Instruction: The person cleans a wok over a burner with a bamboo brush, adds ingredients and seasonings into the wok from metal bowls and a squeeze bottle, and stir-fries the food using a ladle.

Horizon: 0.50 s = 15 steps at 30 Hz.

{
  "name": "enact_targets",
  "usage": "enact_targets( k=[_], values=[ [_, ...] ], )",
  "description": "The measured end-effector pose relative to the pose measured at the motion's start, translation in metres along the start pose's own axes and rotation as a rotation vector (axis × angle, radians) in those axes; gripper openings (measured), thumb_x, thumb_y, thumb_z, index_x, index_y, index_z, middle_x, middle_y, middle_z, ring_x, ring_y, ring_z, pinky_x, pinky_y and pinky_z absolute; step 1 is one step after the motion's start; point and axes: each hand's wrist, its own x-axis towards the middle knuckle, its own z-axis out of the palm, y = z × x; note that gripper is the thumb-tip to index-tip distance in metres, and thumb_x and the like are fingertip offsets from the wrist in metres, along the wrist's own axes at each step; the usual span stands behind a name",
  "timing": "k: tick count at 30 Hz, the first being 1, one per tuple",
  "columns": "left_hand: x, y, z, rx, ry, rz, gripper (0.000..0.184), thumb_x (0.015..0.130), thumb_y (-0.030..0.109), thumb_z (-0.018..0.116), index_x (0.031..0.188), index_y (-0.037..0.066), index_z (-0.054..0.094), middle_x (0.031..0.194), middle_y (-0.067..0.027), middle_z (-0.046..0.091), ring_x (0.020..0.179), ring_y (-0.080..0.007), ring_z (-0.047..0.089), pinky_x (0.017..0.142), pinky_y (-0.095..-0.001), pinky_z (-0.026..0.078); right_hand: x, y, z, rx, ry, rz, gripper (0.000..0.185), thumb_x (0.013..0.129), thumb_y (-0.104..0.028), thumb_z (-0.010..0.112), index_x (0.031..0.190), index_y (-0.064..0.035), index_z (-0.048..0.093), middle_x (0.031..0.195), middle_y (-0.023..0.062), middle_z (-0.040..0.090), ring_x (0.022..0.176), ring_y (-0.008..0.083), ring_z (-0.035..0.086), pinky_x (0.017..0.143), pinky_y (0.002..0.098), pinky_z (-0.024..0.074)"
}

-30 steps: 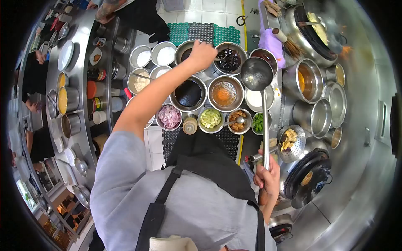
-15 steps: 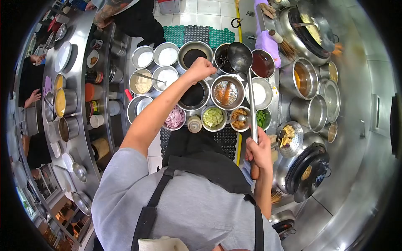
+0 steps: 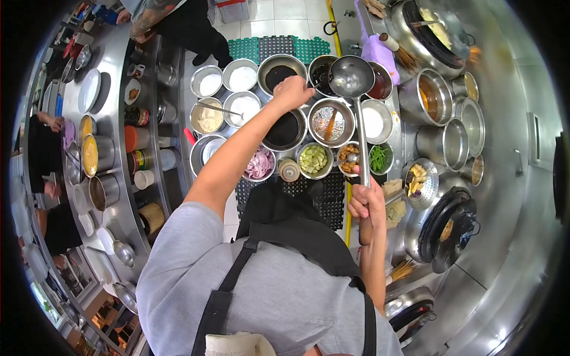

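Note:
My right hand (image 3: 369, 203) is wrapped round the handle of a long steel wok ladle (image 3: 352, 77), just above its wooden end. The ladle's dark bowl hangs over the far pots and partly hides the pot of dark sauce (image 3: 319, 72) and the pot of reddish-brown sauce (image 3: 380, 90). With arm stretched forward, my left hand (image 3: 293, 92) is closed above the gap between the pots, close to the dark sauce. Whatever its fingers hold is hidden. Below it lie a wide pot of dark liquid (image 3: 284, 134) and a pot of oily liquid (image 3: 330, 123).
Nearer me stand bowls of sliced onion (image 3: 259, 164), green chunks (image 3: 315, 159) and chopped greens (image 3: 377, 158). White powders (image 3: 242, 77) fill bowls at left. Woks (image 3: 442, 234) and pots line the right; a strainer (image 3: 423, 182) holds fried pieces. Co-workers stand left and far ahead.
The view has shifted slightly, so the pots appear farther right and higher. Both hands keep their grips, and the ladle stays over the far pots with only a small movement.

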Motion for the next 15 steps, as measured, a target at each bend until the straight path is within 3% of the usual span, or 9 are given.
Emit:
enact_targets(
  k=[1, 2, 7, 8, 9, 10, 12, 13, 15],
  values=[
    [-0.008, 0.005, -0.003, 0.182, 0.134, 0.089, 0.021, 0.081, 0.023, 0.067, 0.086, 0.003, 0.073, 0.078, -0.0184, 0.068, 0.079, -0.0356, 0.069, 0.072, -0.0438, 0.053, -0.002, 0.001, -0.001, 0.106, -0.015, 0.003, 0.047, 0.095, -0.008, 0.052, 0.140, -0.0006, 0.042, 0.060, -0.0045, 0.036, 0.038, 0.0033, 0.036, 0.037, 0.0230, 0.0312],
    [-0.017, 0.012, -0.017, 0.205, 0.145, 0.137, 0.025, 0.086, 0.019, 0.061, 0.102, 0.002, 0.071, 0.088, -0.0163, 0.068, 0.086, -0.0399, 0.067, 0.075, -0.0443, 0.053, -0.001, 0.008, -0.019, 0.248, -0.130, -0.009, 0.048, 0.099, -0.010, 0.048, 0.146, -0.0006, 0.038, 0.064, -0.0046, 0.038, 0.039, 0.0020, 0.037, 0.037, 0.0226, 0.0316],
    [-0.094, -0.009, -0.061, -0.303, -0.370, 0.225, 0.016, 0.081, 0.003, 0.058, 0.094, 0.000, 0.068, 0.082, -0.0154, 0.066, 0.078, -0.0294, 0.067, 0.070, -0.0388, 0.052, -0.035, 0.014, -0.060, 0.726, -0.442, -0.118, 0.055, 0.103, -0.007, 0.040, 0.155, -0.0017, 0.022, 0.069, -0.0014, 0.044, 0.040, 0.0031, 0.044, 0.037, 0.0224, 0.0341],
    [-0.123, -0.006, -0.066, -0.365, -0.398, 0.223, 0.019, 0.076, 0.000, 0.052, 0.090, -0.003, 0.065, 0.080, -0.0220, 0.066, 0.077, -0.0392, 0.065, 0.070, -0.0445, 0.051, -0.049, 0.013, -0.068, 0.789, -0.544, -0.147, 0.056, 0.104, -0.008, 0.041, 0.155, -0.0025, 0.020, 0.068, -0.0012, 0.045, 0.041, 0.0034, 0.046, 0.037, 0.0226, 0.0339],
    [-0.146, -0.007, -0.071, -0.180, -0.487, 0.208, 0.022, 0.075, 0.001, 0.054, 0.092, -0.004, 0.066, 0.082, -0.0212, 0.067, 0.082, -0.0389, 0.066, 0.075, -0.0422, 0.053, -0.066, 0.014, -0.078, 0.847, -0.638, -0.198, 0.058, 0.104, -0.009, 0.041, 0.156, -0.0032, 0.018, 0.068, -0.0011, 0.045, 0.041, 0.0037, 0.047, 0.036, 0.0228, 0.0337],
    [-0.172, -0.003, -0.067, -0.055, -0.543, 0.027, 0.027, 0.074, 0.006, 0.060, 0.099, -0.002, 0.068, 0.091, -0.0206, 0.068, 0.090, -0.0382, 0.065, 0.081, -0.0408, 0.052, -0.087, 0.015, -0.094, 0.831, -0.648, -0.266, 0.060, 0.104, -0.010, 0.043, 0.157, -0.0046, 0.016, 0.065, -0.0017, 0.045, 0.040, 0.0041, 0.046, 0.035, 0.0233, 0.0334],
    [-0.219, -0.013, -0.047, -0.034, -0.411, 0.131, 0.048, 0.070, 0.012, 0.073, 0.116, 0.002, 0.065, 0.105, -0.0186, 0.064, 0.098, -0.0350, 0.063, 0.087, -0.0402, 0.050, -0.137, 0.011, -0.122, 0.725, -0.632, -0.410, 0.059, 0.105, -0.011, 0.044, 0.157, -0.0043, 0.017, 0.063, -0.0027, 0.043, 0.038, 0.0041, 0.045, 0.035, 0.0233, 0.0337],
    [-0.235, -0.002, -0.036, -0.088, -0.369, 0.018, 0.056, 0.065, 0.012, 0.081, 0.118, 0.001, 0.064, 0.105, -0.0144, 0.064, 0.099, -0.0316, 0.062, 0.090, -0.0396, 0.050, -0.166, 0.007, -0.137, 0.668, -0.603, -0.483, 0.059, 0.105, -0.012, 0.045, 0.156, -0.0041, 0.018, 0.062, -0.0031, 0.042, 0.038, 0.0041, 0.044, 0.035, 0.0233, 0.0338],
    [-0.255, -0.008, 0.004, -0.095, -0.154, 0.085, 0.056, 0.067, 0.012, 0.087, 0.116, 0.000, 0.063, 0.106, -0.0130, 0.064, 0.100, -0.0291, 0.062, 0.089, -0.0401, 0.050, -0.226, -0.001, -0.166, 0.402, -0.228, -0.617, 0.058, 0.103, -0.015, 0.052, 0.153, -0.0017, 0.026, 0.061, -0.0047, 0.040, 0.037, 0.0024, 0.038, 0.036, 0.0226, 0.0312]
  ],
)
